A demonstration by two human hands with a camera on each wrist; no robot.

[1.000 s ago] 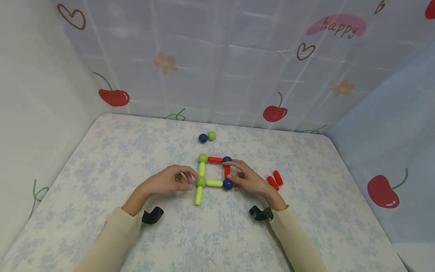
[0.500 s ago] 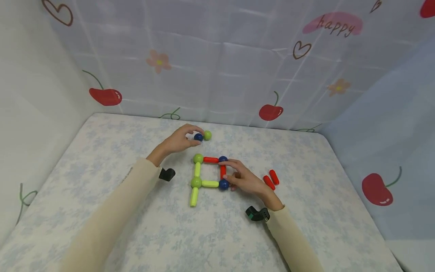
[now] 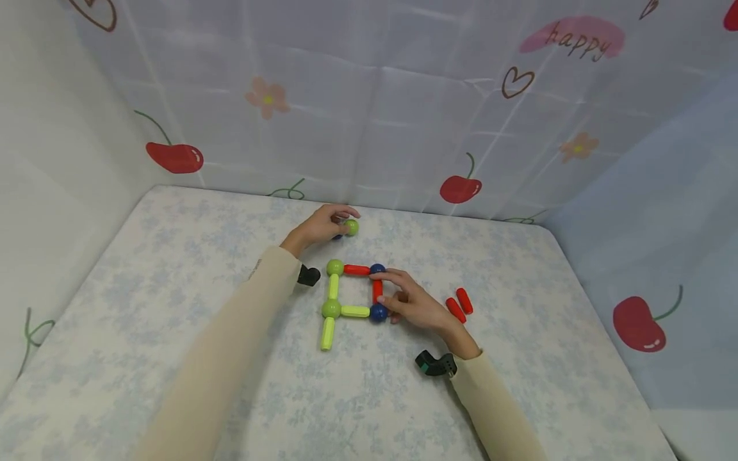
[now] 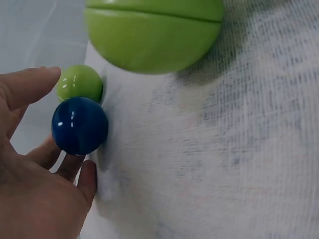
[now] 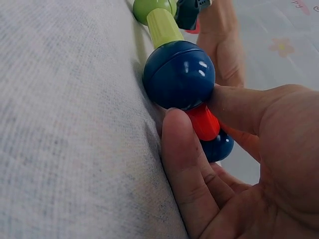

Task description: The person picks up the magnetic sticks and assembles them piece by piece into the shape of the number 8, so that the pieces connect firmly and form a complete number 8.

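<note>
Balls: 3 green (image 3: 334,267), 3 blue (image 3: 378,312) (one half hidden under hand). Sticks: 4 red (image 3: 357,269), 3 yellow-green (image 3: 327,333). 2 hands (image 3: 418,306).

Two loose red sticks (image 3: 459,305) are lying side by side on the table (image 3: 173,256), off to the right. The table is wearing a pale cloth with faint blue flowers. A white curtain (image 3: 369,115) is hanging all around the back. It is showing red cherries (image 3: 460,189), little pink flowers (image 3: 266,100), brown hearts (image 3: 517,82) and the word "happy" (image 3: 576,40) on a pink patch.
</note>
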